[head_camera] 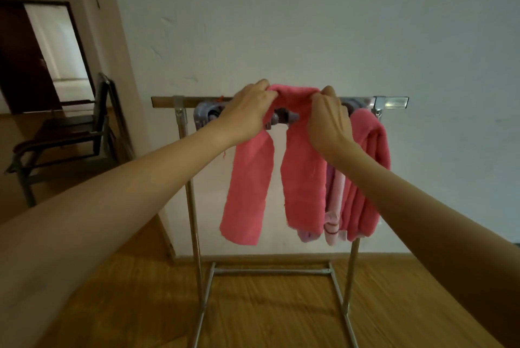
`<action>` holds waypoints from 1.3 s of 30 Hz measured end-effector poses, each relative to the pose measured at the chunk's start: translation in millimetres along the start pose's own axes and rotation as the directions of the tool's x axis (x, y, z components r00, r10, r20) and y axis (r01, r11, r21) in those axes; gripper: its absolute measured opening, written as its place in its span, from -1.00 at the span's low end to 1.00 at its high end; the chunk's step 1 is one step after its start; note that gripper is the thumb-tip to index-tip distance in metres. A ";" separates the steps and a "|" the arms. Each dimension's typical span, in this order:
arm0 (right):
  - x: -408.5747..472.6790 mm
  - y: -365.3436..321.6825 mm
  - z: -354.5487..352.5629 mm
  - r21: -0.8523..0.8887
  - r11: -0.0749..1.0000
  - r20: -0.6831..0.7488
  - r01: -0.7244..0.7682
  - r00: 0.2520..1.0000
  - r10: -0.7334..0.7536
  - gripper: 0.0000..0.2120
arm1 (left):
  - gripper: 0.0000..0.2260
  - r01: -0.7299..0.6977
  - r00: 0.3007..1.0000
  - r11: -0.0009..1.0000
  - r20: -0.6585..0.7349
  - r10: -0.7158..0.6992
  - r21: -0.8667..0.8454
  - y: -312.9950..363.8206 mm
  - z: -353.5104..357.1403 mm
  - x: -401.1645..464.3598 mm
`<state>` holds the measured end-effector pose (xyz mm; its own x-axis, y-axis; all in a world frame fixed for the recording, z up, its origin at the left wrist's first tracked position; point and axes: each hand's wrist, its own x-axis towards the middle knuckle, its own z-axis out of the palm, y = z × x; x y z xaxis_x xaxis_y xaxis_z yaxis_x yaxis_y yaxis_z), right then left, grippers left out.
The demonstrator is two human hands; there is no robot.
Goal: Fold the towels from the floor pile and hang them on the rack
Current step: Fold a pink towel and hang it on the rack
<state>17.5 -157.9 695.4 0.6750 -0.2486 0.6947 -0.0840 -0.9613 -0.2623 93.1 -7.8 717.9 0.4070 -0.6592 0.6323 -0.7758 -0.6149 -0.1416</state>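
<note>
Pale wall, wood floor; our metal rack (194, 207) stands against it. Coral towel (301, 179) draped over the top bar, two tails hanging, left one set further left and reaching about as low as the right. Both our hands bunch the fold at the bar: left hand (247, 114) with fingers (260, 86) curled into the cloth, right hand (329, 120) pinching it likewise. Risk, as we judge it: bunched cloth sits narrow on the bar, so uneven tails could drag it off on release. Second coral towel (371, 173) and a pale pink towel (336, 207) hang just right. Dark chair (64, 134) far left.
</note>
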 end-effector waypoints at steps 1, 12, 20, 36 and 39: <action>-0.1 1.4 5.5 -0.014 1.000 -0.019 -0.028 0.999 0.028 -0.78 | -0.73 -0.003 1.000 1.000 -0.009 0.003 0.009 0.4 6.6 2.7; -11.4 10.6 52.4 -0.135 0.991 -0.104 -0.025 0.995 0.011 -0.46 | -0.66 0.075 0.990 0.997 -0.117 -0.079 -0.037 25.0 55.9 26.1; -26.2 30.6 87.9 -0.158 0.980 -0.145 0.121 0.979 -0.144 -0.41 | -0.73 0.068 0.996 0.990 -0.045 -0.074 -0.127 22.6 85.8 14.2; -65.9 86.8 127.3 0.243 0.933 -0.032 0.264 0.964 -0.264 -0.43 | -0.60 0.252 0.926 0.705 -0.047 -0.375 -0.663 36.3 149.8 -38.1; -71.3 91.2 133.7 0.401 0.910 -0.049 0.104 0.995 -0.092 -0.49 | -0.49 0.401 0.878 0.594 0.108 -0.466 -0.698 41.0 173.1 -51.3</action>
<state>59.7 -212.0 532.4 0.6434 -0.1641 0.7477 0.2881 -0.8530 -0.4352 123.9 -74.2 547.8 0.7710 -0.3392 0.5389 -0.6338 -0.3273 0.7008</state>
